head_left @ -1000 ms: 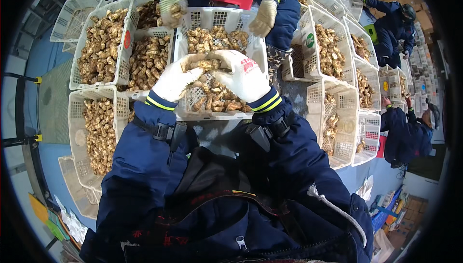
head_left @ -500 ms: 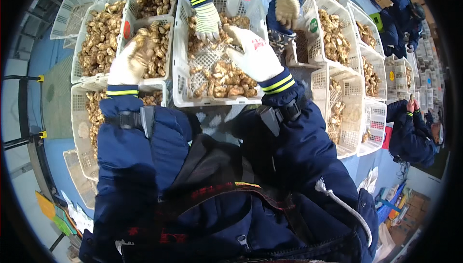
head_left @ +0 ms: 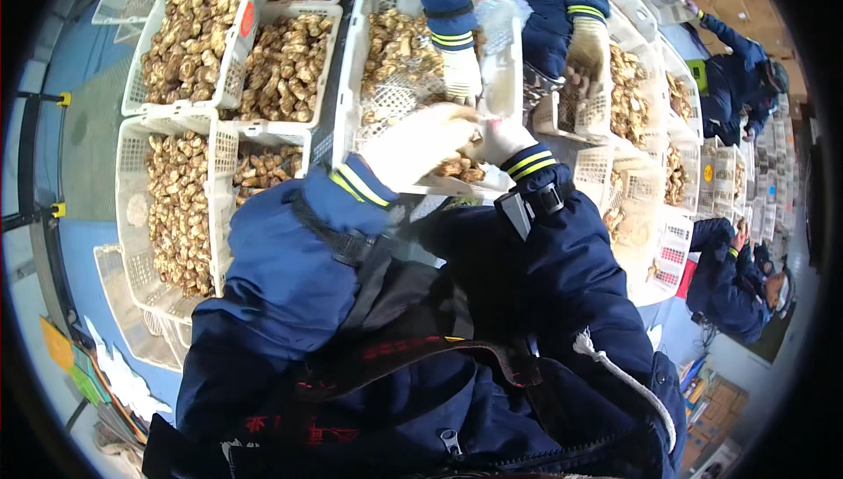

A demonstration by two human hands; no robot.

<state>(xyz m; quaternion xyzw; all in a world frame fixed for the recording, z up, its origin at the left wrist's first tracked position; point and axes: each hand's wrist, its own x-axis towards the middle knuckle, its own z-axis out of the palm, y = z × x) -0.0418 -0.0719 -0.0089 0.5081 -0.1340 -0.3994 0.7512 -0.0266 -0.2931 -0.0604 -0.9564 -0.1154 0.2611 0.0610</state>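
Note:
White work gloves cover both my hands, which meet over the near part of a white plastic crate (head_left: 345,97). My left hand (head_left: 420,147) reaches across it, fingers together, beside my right hand (head_left: 509,139). The fingers of my right hand are curled in. Anything either hand holds is hidden or lost in glare. Inside the crate lie lumpy cream-and-brown mushrooms (head_left: 399,47), with some of the mesh floor showing. Close beyond my fingers, a co-worker's gloved hand (head_left: 462,77) reaches down into the same crate.
Crates of mushrooms (head_left: 195,44) stand at the left, with another crate (head_left: 180,216) nearer me. The co-worker's other hand (head_left: 588,50) is at a small crate on the right. More crates (head_left: 637,185) line that side. Two people (head_left: 738,277) work farther right.
My left hand has swung right from the left crate to the middle one, beside my right hand. The co-worker's other hand has lowered to the small crate. My view has shifted.

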